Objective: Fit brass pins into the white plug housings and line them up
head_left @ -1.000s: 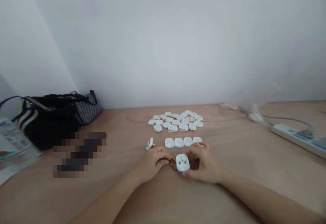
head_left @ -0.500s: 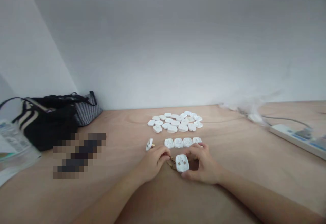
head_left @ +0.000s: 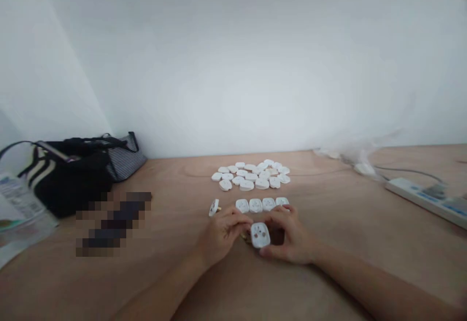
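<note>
Both hands rest on a wooden table, close together. My right hand grips a white plug adapter with its socket face toward me. My left hand has its fingers pinched at the adapter's left side, on a small brass-coloured part that is mostly hidden. Just beyond the hands lies a row of several white adapters. One more adapter lies tipped on its side to the left of the row. Farther back sits a pile of several white adapters.
A black and striped bag sits at the left against the wall. A clear plastic packet lies at the far left edge. A white power strip with a cable and a crumpled clear bag lie at the right.
My left hand has moved right, closer to the adapter, and its fingers now touch the adapter's left side. My right hand and the adapter have barely moved.
</note>
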A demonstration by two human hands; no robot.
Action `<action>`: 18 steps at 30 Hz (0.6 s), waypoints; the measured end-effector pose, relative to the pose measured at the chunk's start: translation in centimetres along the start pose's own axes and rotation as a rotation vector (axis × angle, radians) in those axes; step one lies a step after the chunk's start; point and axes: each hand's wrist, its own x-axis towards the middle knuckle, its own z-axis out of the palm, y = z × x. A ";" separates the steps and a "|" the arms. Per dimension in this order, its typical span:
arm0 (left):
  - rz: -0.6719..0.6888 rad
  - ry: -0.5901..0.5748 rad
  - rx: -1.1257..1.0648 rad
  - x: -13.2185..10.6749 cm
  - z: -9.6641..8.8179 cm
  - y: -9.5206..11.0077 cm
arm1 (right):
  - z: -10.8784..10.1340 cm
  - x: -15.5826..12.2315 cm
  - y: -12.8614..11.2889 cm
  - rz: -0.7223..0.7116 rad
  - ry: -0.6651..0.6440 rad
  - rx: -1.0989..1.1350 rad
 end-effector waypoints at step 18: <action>-0.045 0.080 -0.235 -0.3 1.8 0.0 | -0.3 0.0 -0.7 -0.074 -0.013 -0.051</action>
